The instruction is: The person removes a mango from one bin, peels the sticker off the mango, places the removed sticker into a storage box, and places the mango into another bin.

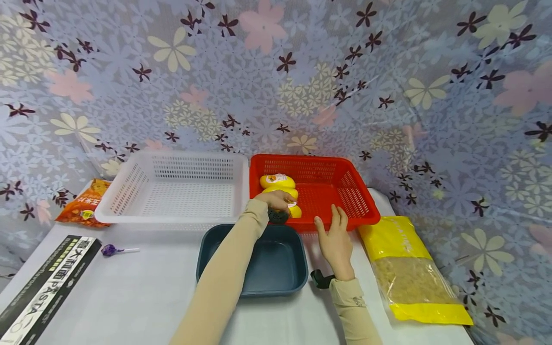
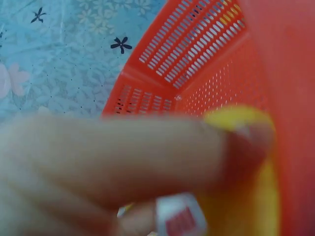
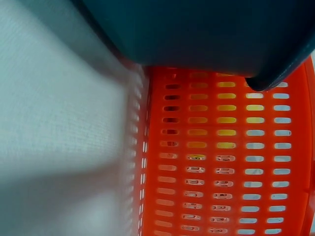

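Observation:
My left hand (image 1: 276, 200) reaches into the red basket (image 1: 321, 222) over its front wall. Its thumb and fingers grip a yellow rounded item (image 1: 295, 211); up close, the left wrist view shows the thumb against that yellow surface (image 2: 246, 206). A white label with red print shows beside it. Behind the hand, another yellow item (image 1: 269, 182) with a printed label lies in the basket's left part. My right hand (image 1: 336, 244) holds nothing, fingers extended at the basket's front rim. The right wrist view shows the basket's slotted wall (image 3: 211, 172), but no fingers.
A white basket (image 1: 196, 219) adjoins the red one. In front stands a dark blue tub (image 1: 276, 293). At left lie an orange snack bag (image 1: 82, 206), a pasta box (image 1: 47, 287) and a purple lollipop (image 1: 109, 249). A yellow pasta bag (image 1: 409, 273) lies at right.

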{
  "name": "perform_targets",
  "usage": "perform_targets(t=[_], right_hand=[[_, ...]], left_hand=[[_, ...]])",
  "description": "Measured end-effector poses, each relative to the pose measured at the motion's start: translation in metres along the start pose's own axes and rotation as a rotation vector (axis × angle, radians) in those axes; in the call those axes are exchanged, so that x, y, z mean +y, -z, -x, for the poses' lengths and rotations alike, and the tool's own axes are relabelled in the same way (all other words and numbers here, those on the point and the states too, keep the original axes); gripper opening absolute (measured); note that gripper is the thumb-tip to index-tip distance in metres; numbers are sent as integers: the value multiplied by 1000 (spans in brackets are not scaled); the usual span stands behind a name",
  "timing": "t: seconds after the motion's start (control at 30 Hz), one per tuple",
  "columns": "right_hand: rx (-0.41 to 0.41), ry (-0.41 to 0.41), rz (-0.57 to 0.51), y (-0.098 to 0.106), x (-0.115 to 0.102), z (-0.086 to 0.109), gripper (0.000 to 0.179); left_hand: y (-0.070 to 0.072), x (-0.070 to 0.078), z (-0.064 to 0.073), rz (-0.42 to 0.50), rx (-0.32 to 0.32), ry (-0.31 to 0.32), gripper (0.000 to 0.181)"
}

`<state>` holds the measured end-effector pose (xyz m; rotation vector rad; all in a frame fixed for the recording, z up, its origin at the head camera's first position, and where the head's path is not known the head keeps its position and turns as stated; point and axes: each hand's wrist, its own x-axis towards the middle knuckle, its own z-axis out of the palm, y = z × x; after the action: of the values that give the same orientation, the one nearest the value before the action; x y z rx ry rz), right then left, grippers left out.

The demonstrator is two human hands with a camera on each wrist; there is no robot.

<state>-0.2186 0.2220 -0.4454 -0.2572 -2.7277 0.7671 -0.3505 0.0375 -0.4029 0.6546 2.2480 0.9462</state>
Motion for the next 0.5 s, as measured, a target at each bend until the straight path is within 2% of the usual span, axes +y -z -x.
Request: perform_targets(t=[0.1,0.3,0.4,0.5], right_hand=[[0,1,-3,-1,0,1,73],[-14,-5,-9,-2,0,0,74],[-16,-3,-6,-2,1,-1,74],[-9,3,-1,-3,1,-1,73]], left_hand=[[1,9,14,22,59,-39,63],[3,17,31,11,210,-140,61],[2,19,42,-21,276,-183,60],[-1,20,53,-96,340,-232,60]])
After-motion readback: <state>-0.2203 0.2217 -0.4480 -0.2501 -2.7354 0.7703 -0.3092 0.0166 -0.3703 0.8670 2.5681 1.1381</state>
